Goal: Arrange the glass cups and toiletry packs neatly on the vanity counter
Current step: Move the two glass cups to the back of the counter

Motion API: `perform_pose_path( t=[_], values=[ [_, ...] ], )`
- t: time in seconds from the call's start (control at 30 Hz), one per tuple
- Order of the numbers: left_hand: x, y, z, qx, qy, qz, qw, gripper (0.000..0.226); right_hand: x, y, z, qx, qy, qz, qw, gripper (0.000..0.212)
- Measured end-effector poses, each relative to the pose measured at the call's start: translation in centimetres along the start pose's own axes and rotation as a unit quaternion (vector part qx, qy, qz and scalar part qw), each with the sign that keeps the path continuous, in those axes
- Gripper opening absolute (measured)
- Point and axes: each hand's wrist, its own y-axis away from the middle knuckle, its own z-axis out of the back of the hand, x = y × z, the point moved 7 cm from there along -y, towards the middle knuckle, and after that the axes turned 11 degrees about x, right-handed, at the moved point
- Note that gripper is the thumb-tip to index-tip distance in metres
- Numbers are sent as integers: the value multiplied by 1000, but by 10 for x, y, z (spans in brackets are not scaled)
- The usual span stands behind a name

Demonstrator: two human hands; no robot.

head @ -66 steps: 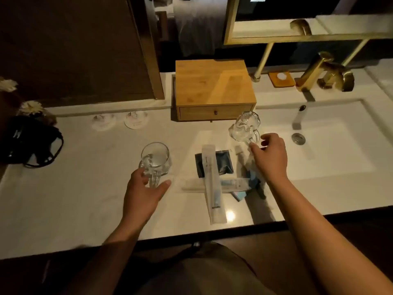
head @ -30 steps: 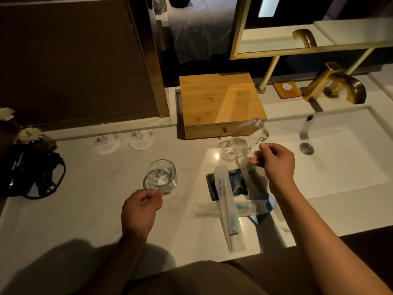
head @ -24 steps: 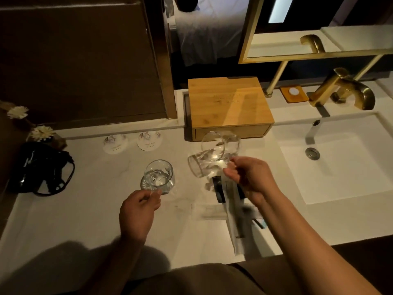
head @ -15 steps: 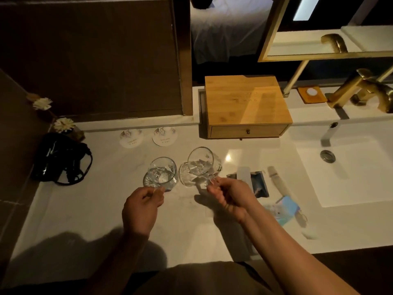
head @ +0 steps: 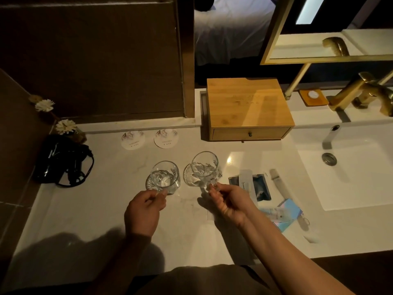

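Two clear glass cups with handles stand side by side at the middle of the white vanity counter (head: 89, 209). My left hand (head: 144, 209) pinches the handle of the left cup (head: 163, 177). The right cup (head: 204, 170) is held by its handle in my right hand (head: 229, 201). To the right of my right hand lie the toiletry packs: a dark sachet (head: 260, 186), a long clear pack (head: 246, 182) across it, and a light blue pack (head: 285, 216). My right forearm hides part of them.
Two round paper coasters (head: 133, 140) (head: 165, 138) lie behind the cups near the wall. A wooden drawer box (head: 246, 105) stands at the back, the sink basin (head: 353, 167) and gold tap (head: 361, 92) at right. A black hair dryer (head: 61, 160) lies at left.
My right hand carried its cup leftward from near the sink and brought it down beside the left cup. My left hand stayed on its cup. The view shifted left.
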Motion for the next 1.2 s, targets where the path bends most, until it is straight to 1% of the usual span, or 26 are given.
perform_pose_path(
  t=[0.17, 0.27, 0.37, 0.47, 0.6, 0.7, 0.8, 0.83, 0.87, 0.9, 0.97, 1.0, 1.03, 1.07, 1.13, 1.2],
  values=[
    [2, 2, -1, 1, -5, 4, 1000, 20, -1, -4, 1, -3, 14, -10, 1000, 26],
    [2, 1, -3, 1, 1, 6, 1000, 21, -2, -5, 2, -5, 17, -7, 1000, 21],
    [4, 2, -4, 6, 3, 8, 1000, 18, -1, -3, 1, -22, 68, -2, 997, 25],
    [3, 2, -3, 12, -6, 7, 1000, 16, -1, -2, -2, -38, 109, 4, 993, 24],
    [1, 3, -1, 15, 5, 11, 1000, 16, -1, -5, -4, -44, 137, 10, 990, 34],
    [-1, 4, 1, 22, 11, 11, 1000, 19, -2, -3, -8, -22, 165, 16, 986, 26],
    [-2, 5, 3, 20, 25, 17, 999, 30, -1, 4, -9, 5, 208, 38, 977, 20],
    [-2, 5, 3, 21, 29, 17, 999, 32, 1, 8, -9, 4, 239, 62, 969, 17],
    [-2, 5, 3, 21, 30, 17, 999, 33, 5, 14, -8, -15, 291, 98, 952, 15],
    [-2, 4, 3, 21, 30, 17, 999, 33, 9, 20, -5, -48, 352, 139, 924, 14],
    [-1, 3, 3, 24, 31, 16, 999, 33, 18, 32, -6, -110, 472, 215, 848, 12],
    [0, 3, 4, 26, 31, 16, 999, 33, 20, 34, -10, -124, 521, 241, 810, 9],
    [0, 3, 4, 28, 30, 17, 999, 33, 21, 34, -15, -131, 555, 256, 781, 8],
    [-1, 3, 4, 31, 28, 18, 999, 33, 22, 32, -17, -138, 575, 262, 763, 14],
    [-2, 4, 3, 35, 24, 18, 999, 31, 23, 26, -17, -162, 587, 267, 747, 27],
    [-4, 4, 4, 33, 23, 14, 999, 31, 25, 23, -18, -182, 601, 284, 724, 32]
  ],
)
